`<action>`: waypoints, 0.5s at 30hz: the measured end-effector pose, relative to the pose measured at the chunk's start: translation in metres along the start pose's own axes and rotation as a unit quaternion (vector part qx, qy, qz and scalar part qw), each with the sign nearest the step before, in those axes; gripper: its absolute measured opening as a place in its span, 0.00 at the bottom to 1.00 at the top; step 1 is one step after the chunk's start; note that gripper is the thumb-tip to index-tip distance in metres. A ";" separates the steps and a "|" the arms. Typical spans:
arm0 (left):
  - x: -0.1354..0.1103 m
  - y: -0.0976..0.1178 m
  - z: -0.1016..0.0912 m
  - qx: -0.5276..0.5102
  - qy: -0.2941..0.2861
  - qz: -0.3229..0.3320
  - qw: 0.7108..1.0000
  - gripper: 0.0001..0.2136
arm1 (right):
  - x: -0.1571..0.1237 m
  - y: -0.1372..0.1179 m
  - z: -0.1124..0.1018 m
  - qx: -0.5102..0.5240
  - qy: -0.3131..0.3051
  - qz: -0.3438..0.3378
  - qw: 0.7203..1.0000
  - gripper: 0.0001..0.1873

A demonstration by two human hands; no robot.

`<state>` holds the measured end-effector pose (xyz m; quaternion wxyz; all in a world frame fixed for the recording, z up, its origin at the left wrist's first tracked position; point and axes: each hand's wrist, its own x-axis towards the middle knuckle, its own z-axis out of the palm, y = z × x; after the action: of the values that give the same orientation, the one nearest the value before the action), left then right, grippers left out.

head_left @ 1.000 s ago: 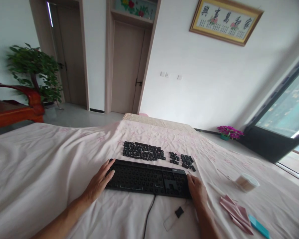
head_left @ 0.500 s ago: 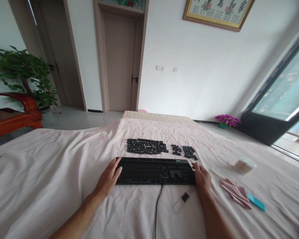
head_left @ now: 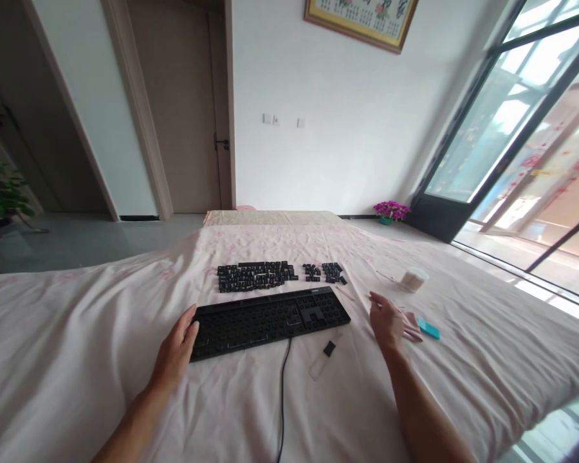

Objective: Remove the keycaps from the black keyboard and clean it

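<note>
A black keyboard [head_left: 270,319] without its keycaps lies slightly tilted on the pink cloth-covered surface. At its left end, my left hand [head_left: 176,344] grips the edge, thumb on top. My right hand [head_left: 386,320] is off the keyboard, to its right, fingers loosely apart with nothing in them. Right beside that hand, partly covered by it, lies a folded pink cloth [head_left: 412,325], and a blue flat object [head_left: 429,328] touches it. Loose black keycaps [head_left: 253,276] lie in rows behind the keyboard. A keycap puller [head_left: 322,360], black with a clear loop, lies in front.
A round tub [head_left: 414,280] of what look like cotton swabs stands at the right, with a thin stick [head_left: 345,293] near the keyboard's corner. The keyboard's cable [head_left: 283,392] runs toward me. A door, potted flowers [head_left: 390,211] and a glass door are beyond.
My right hand has let go of the keyboard and moved right, toward the pink cloth. The keyboard has turned, its right end now farther away. My view has swung to the right.
</note>
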<state>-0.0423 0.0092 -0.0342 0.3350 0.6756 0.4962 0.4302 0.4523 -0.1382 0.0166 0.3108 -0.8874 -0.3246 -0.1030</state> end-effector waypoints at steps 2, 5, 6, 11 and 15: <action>0.001 -0.001 0.001 -0.017 0.006 -0.004 1.000 0.25 | 0.006 0.011 -0.018 -0.071 0.007 0.012 0.997 0.22; 0.002 0.000 0.000 -0.028 0.019 -0.018 0.999 0.25 | 0.016 0.026 -0.037 -0.163 -0.045 0.022 0.985 0.23; 0.002 0.000 0.000 -0.025 0.020 -0.022 0.999 0.24 | 0.018 0.031 -0.039 -0.184 -0.069 0.025 0.980 0.23; 0.002 0.001 -0.002 0.010 0.006 -0.012 1.000 0.24 | 0.026 0.057 -0.031 -0.223 -0.144 0.028 0.964 0.25; 0.001 0.003 -0.003 0.012 0.004 -0.004 1.000 0.24 | 0.028 0.071 -0.023 -0.232 -0.159 0.018 0.960 0.23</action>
<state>-0.0441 0.0099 -0.0299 0.3269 0.6755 0.5055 0.4258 0.5197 -0.1800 0.0110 0.0429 -0.9456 -0.3213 -0.0271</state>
